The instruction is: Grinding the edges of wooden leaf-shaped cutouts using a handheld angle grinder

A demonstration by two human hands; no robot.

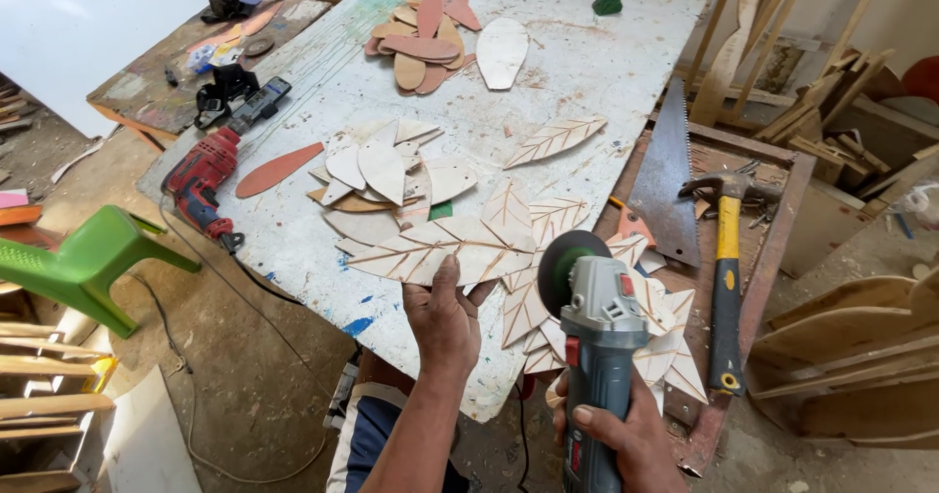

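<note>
My left hand [445, 322] holds a large white leaf-shaped wooden cutout [440, 248] with carved veins, its thumb on top near the table's front edge. My right hand [626, 439] grips the body of a grey angle grinder [597, 341], whose round disc [562, 273] stands just right of the leaf. Under the grinder lies a pile of similar veined leaf cutouts [665, 351]. More leaf shapes sit stacked at the table's middle [381, 175].
The white paint-stained table [587, 63] also carries brown leaf cutouts [425, 43] at the far end and a red power drill [201, 185] at the left edge. A handsaw [667, 180] and a yellow-handled hammer [726, 278] lie on the right. A green plastic stool [83, 263] stands left.
</note>
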